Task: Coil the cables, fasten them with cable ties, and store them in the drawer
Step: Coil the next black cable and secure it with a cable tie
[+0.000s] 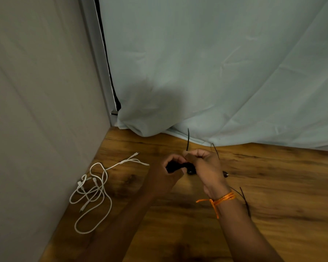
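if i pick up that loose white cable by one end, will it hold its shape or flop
Probably floppy: the white cable lies in loose, uneven loops, so the rest would likely trail behind. Its strands cross, so it may snag and tangle. It looks thin and light; a push would likely slide it across the wooden table.

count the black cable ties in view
3: one tie sticking up from the right hand, one behind it, one on the table by that wrist; more may be hidden.

My forearms (244,233) are bare. An orange thread band (223,197) is knotted round the wrist of my right hand (206,167), ends trailing loose.
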